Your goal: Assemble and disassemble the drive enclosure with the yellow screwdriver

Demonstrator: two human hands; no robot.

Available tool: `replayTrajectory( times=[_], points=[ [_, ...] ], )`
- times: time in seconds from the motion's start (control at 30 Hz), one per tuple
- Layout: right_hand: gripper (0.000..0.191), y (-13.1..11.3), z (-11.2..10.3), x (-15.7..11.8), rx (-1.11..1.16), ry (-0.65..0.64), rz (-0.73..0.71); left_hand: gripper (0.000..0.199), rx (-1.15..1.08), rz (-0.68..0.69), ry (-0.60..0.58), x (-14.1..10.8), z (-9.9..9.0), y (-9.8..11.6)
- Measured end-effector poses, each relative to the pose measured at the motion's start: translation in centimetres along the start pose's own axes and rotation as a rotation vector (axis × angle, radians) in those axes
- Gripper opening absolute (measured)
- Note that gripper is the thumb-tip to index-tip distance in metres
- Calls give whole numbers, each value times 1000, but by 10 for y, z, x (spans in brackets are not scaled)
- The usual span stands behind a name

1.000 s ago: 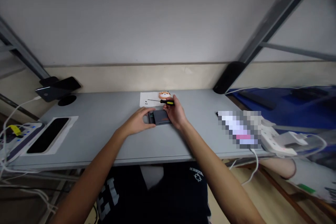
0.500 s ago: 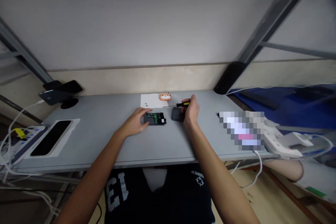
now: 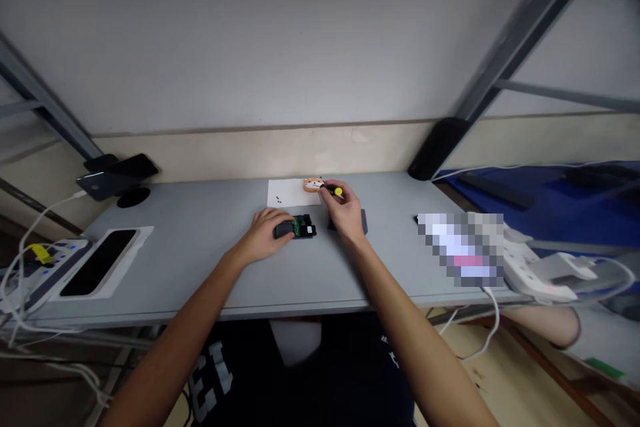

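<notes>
My left hand (image 3: 265, 232) is closed at the left end of an open dark device with a green circuit board (image 3: 300, 223). Between its thumb and fingers is a dark rounded piece (image 3: 284, 230), over the board's left part; I cannot tell whether it is separate from the device. My right hand (image 3: 345, 207) grips a screwdriver (image 3: 330, 188) with a black and yellow handle, held above the table beside an orange and white animal-faced object (image 3: 313, 184). Under that hand lies a dark flat cover (image 3: 364, 221), partly hidden. Several tiny dark screws (image 3: 279, 199) rest on white paper (image 3: 290, 193).
A black phone (image 3: 100, 263) lies on white paper at left, near a power strip (image 3: 47, 273). Another phone leans on a stand (image 3: 133, 197). A dark cylinder (image 3: 435, 150), a blurred-out screen (image 3: 457, 250) and a white power strip (image 3: 537, 273) are at right. Another person's arm (image 3: 545, 323) shows below.
My right hand has moved left and turned the screwdriver, uncovering the cover's right side. My left hand has shifted over the device's left end, where the dark rounded piece now shows.
</notes>
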State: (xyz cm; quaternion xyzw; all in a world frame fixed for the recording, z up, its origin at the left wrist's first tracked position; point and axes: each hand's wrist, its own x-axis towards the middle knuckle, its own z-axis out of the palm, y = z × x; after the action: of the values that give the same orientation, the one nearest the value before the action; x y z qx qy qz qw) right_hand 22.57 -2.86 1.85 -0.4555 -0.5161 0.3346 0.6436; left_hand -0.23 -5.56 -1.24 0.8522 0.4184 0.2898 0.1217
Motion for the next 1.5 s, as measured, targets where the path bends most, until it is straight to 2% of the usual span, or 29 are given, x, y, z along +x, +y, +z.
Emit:
replayTrajectory(
  times=[0.17, 0.23, 0.4, 0.5, 1.5],
  points=[
    [48, 7, -2, 0, -98, 192, -24, 33, 7, 29, -7, 0, 0, 4],
    [48, 9, -3, -2, -157, 221, -38, 34, 21, 32, -9, 0, 1, 5],
    [38, 8, -1, -8, -312, 110, -162, 30, 54, 38, -10, -1, 3, 5],
    [34, 8, 1, -11, -336, 59, -183, 28, 70, 33, -6, -1, 3, 5],
    [35, 8, 4, -15, -322, 7, -185, 27, 106, 49, -28, -2, 2, 8]
  ],
)
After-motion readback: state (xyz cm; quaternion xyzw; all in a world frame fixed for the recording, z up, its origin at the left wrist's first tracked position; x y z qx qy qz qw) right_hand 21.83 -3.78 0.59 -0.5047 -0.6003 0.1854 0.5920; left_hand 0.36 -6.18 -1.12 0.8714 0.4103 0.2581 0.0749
